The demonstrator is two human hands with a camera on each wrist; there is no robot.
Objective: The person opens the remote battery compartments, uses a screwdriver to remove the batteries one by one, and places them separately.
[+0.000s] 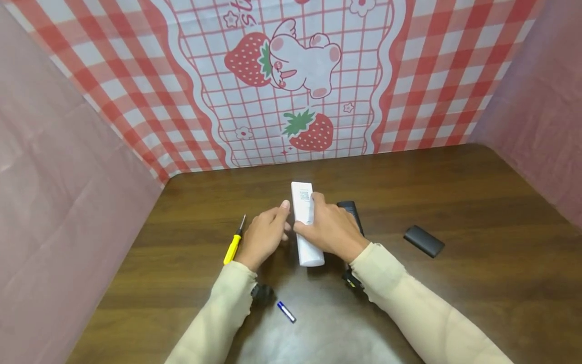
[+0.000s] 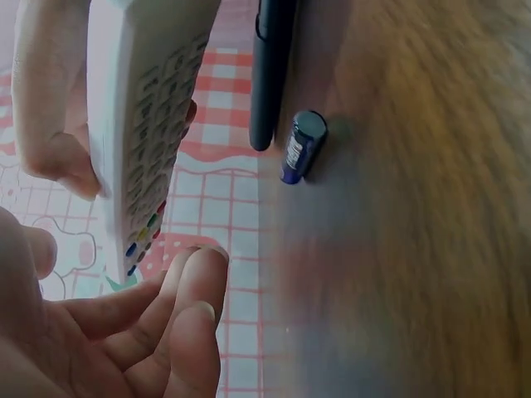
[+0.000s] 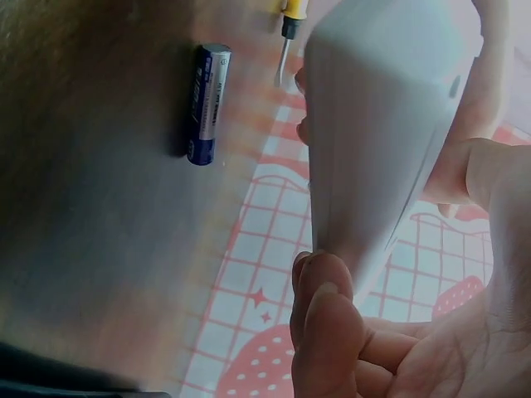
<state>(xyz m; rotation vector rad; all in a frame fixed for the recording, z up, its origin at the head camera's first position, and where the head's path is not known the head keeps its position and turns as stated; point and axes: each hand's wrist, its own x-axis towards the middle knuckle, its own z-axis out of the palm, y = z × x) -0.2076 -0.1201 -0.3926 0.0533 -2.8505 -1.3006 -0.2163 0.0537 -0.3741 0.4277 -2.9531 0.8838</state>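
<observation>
A white remote control (image 1: 308, 253) is gripped by my right hand (image 1: 334, 230), its back with a printed code facing up in the head view. The left wrist view shows its button side (image 2: 158, 124), with coloured buttons at the lower end; its smooth back (image 3: 373, 124) fills much of the right wrist view. My left hand (image 1: 263, 233) is beside the remote, fingers loosely bent and holding nothing; a small gap shows between them in the left wrist view. Right-hand fingers (image 3: 328, 323) press along the remote's edge.
On the wooden table (image 1: 173, 303), a yellow screwdriver (image 1: 233, 247) lies left of my left hand. A blue-and-silver battery (image 1: 286, 312) lies nearer the front. Behind my right hand is a black remote-like object (image 1: 349, 206), with a small black cover-like piece (image 1: 424, 241) further right.
</observation>
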